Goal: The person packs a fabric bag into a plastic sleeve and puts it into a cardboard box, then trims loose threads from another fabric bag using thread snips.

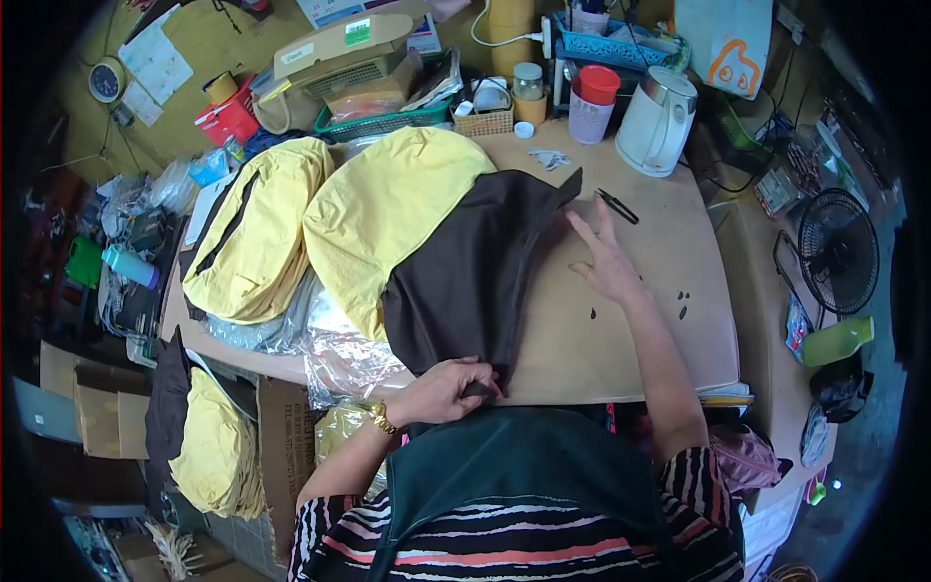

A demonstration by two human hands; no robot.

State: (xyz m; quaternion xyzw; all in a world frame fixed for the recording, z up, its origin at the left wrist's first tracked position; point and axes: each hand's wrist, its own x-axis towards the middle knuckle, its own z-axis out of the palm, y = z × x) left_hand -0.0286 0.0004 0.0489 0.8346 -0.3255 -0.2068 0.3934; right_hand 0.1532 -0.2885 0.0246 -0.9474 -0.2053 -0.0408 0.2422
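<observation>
A dark brown fabric piece (465, 267) joined to yellow fabric (388, 213) lies across the tabletop. At the near edge of the dark cloth, my left hand (451, 388) pinches its lower corner. My right hand (603, 254) is raised at the right of the cloth with its fingers apart and holds nothing. Black thread snips (618, 207) lie just beyond its fingertips. Left of the joined fabric is a stack of yellow pieces (262, 233) with a dark strip on top.
Clear plastic (344, 339) hangs over the tan table's (630, 369) near-left edge. A white kettle (658, 121), a red-lidded container (593, 102) and baskets (485, 118) stand along the back. At the right is a black fan (839, 250); more yellow fabric (215, 441) sits at lower left.
</observation>
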